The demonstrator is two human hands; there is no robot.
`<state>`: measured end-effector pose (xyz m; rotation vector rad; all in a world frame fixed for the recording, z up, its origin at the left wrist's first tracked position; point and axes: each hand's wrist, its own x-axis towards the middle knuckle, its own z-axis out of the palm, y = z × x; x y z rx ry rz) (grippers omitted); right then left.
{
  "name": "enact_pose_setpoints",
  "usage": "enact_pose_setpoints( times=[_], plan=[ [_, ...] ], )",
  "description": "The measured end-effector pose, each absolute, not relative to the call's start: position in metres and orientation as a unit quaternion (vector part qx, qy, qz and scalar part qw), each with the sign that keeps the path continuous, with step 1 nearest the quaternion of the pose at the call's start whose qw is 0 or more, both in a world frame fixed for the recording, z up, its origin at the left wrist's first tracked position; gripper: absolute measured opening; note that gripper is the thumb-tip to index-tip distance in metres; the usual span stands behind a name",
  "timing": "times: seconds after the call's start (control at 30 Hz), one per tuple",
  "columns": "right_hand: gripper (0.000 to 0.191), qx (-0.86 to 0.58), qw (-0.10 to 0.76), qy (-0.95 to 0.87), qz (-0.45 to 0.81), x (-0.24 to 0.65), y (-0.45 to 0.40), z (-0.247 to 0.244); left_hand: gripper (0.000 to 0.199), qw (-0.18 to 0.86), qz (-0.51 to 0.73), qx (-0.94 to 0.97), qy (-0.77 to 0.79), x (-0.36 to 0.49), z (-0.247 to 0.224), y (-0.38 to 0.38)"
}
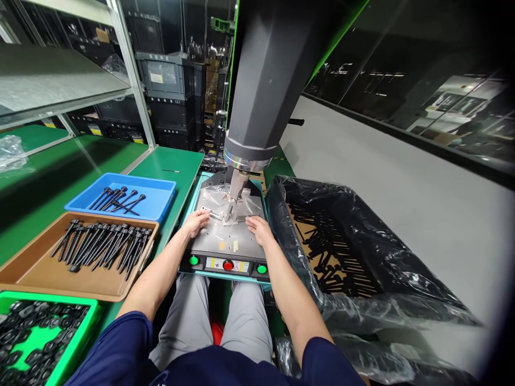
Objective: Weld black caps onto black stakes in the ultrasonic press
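clear plastic point(214, 197) is spread on a metal plate point(217, 242), around the tip point(237, 187) of a machine head point(263, 80), and the tip is set between the two hands. the left hand point(196, 222) is placed over the plate's left side, its grip nearly closed, fingertips brought close to a thin piece point(215, 215); whether that is pinched cannot be told. the right hand point(260, 230) is placed opposite, thumb and fingers drawn almost together beside the plastic; whether any is held cannot be told either. the back of the plate is partly hidden by the head and tip. along the front edge, a red button point(228, 265) is flanked by two green buttons point(193, 260). on the worktop point(181, 161) to the left, black rods point(107, 244) are heaped in a brown tray point(52, 268), with fewer laid in a blue tray point(161, 193) behind; black rings point(52, 321) are kept in a green tray point(95, 317) nearest. the right side is crowded by a plastic-lined bin point(382, 236), in which more black rods are piled.
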<state>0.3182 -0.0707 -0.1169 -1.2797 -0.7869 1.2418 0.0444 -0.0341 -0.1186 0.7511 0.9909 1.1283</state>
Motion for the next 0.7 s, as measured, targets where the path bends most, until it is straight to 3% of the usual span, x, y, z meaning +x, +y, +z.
enact_pose_setpoints(
  times=[0.43,0.6,0.7],
  plan=[
    [0.037,-0.403,0.587,-0.312,0.629,0.329,-0.092,-0.072,0.018,0.704,0.533,0.280,0.377,0.034,-0.100,-0.056],
    [0.031,-0.342,0.605,-0.230,0.682,0.309,-0.100,-0.060,0.020,0.781,0.388,0.312,0.378,0.067,-0.118,-0.125],
    [0.026,-0.319,0.617,-0.214,0.687,0.296,-0.105,-0.056,0.047,0.891,0.212,0.313,0.251,0.096,-0.133,-0.175]
  ],
)
